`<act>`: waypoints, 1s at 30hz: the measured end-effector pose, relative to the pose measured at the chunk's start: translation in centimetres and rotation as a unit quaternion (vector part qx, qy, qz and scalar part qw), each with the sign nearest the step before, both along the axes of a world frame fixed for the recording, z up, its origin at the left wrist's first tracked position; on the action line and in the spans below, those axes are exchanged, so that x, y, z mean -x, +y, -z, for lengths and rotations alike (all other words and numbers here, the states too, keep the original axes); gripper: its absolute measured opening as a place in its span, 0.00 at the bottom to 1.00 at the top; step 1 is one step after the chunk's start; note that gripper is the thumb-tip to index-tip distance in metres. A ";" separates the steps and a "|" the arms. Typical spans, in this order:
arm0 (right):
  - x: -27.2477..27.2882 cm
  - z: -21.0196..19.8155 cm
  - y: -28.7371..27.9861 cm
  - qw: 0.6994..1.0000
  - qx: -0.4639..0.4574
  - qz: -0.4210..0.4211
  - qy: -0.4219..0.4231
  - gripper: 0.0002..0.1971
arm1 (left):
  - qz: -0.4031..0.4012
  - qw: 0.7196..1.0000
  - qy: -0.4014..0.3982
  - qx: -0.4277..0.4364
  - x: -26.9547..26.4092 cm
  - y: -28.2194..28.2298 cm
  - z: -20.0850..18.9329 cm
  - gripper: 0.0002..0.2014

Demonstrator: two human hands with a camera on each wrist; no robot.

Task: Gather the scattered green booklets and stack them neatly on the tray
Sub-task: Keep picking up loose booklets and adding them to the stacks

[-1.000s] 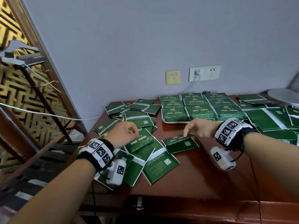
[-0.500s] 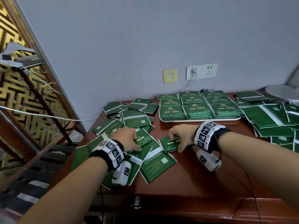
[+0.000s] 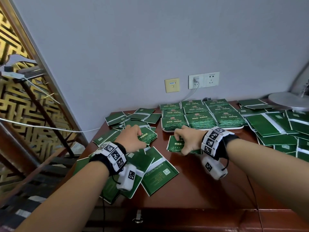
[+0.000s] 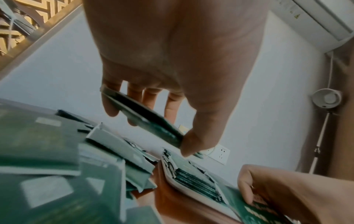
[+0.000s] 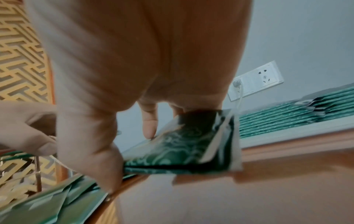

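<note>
Green booklets lie scattered over the brown table. My left hand grips a small stack of green booklets at the table's left; in the left wrist view that stack is lifted between the thumb and fingers. My right hand pinches another green booklet just in front of the white tray; the right wrist view shows this booklet raised off the wood. The tray holds several neat booklet stacks.
More loose booklets cover the table's right side and the near left. A grey lamp base stands at the back right. Wall sockets with a plugged cable sit behind the tray. A gold lattice screen is left.
Both hands moved toward the tray and closed on booklets. The left lifted its stack off the pile; the right raised its booklet off the table.
</note>
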State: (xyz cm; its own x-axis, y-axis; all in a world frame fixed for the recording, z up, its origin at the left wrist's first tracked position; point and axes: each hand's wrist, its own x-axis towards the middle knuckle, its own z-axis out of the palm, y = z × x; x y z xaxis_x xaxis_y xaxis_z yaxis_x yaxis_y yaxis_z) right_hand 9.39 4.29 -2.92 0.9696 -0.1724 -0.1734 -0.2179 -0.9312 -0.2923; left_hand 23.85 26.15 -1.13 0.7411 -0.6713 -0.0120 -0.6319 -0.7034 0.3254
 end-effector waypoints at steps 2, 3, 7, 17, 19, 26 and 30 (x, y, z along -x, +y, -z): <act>0.4 -0.7 -0.9 0.999 -0.019 0.010 -0.026 0.26 | 0.004 1.000 0.009 0.007 0.0 -1.0 -0.7 0.20; 0.7 -1.2 -1.5 0.999 -0.027 0.015 -0.038 0.25 | 0.010 1.000 0.012 0.013 0.1 -1.8 -1.1 0.21; 2.0 -3.0 -4.9 0.994 -0.045 0.063 -0.074 0.23 | 0.028 0.999 0.006 0.013 -0.1 -5.6 -2.2 0.20; 3.8 -4.9 -16.2 0.979 -0.007 0.142 -0.148 0.18 | 0.047 0.998 0.008 0.030 -2.6 -16.0 -2.2 0.20; 3.4 -5.0 -18.6 0.979 -0.001 0.153 -0.133 0.18 | 0.044 0.999 0.004 0.028 -3.5 -17.6 -1.9 0.20; 0.0 -4.1 -24.3 0.976 0.041 0.200 -0.070 0.18 | 0.044 0.999 -0.031 -0.001 -6.7 -22.4 -0.6 0.22; -1.3 -3.4 -26.0 0.979 0.060 0.192 -0.038 0.19 | 0.058 0.998 -0.028 -0.027 -8.0 -23.8 0.0 0.21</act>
